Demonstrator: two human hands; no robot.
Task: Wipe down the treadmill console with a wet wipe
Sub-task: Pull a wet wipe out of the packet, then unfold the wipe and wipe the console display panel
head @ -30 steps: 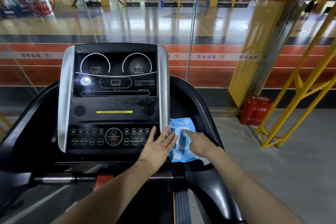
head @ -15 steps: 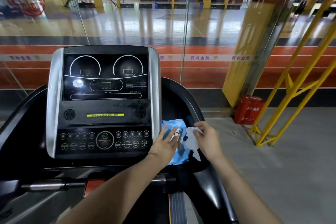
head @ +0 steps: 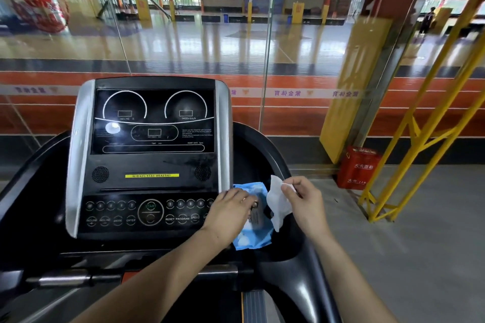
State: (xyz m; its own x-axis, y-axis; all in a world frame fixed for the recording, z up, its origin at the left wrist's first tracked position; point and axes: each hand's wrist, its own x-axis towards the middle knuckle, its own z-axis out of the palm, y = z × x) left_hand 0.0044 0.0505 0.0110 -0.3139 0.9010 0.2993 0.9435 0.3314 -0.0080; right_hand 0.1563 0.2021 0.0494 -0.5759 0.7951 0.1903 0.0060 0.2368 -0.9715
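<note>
While the left hand [head: 228, 214] presses down on the blue wet-wipe pack [head: 253, 237], fingers laid over its top to pin it in the tray to the right of the treadmill console [head: 152, 155], the right hand [head: 305, 203] now pinches a white wet wipe [head: 278, 204] between thumb and fingertips and has drawn it up out of the pack; a second ago that hand was only reaching at the flap, and no sheet showed. The wipe hangs crumpled, its lower end seemingly just clear of the opening, so wiping has not begun and the console is untouched. One pack, one wipe, one console and two hands are in view, plus one red box [head: 358, 168] on the floor.
</note>
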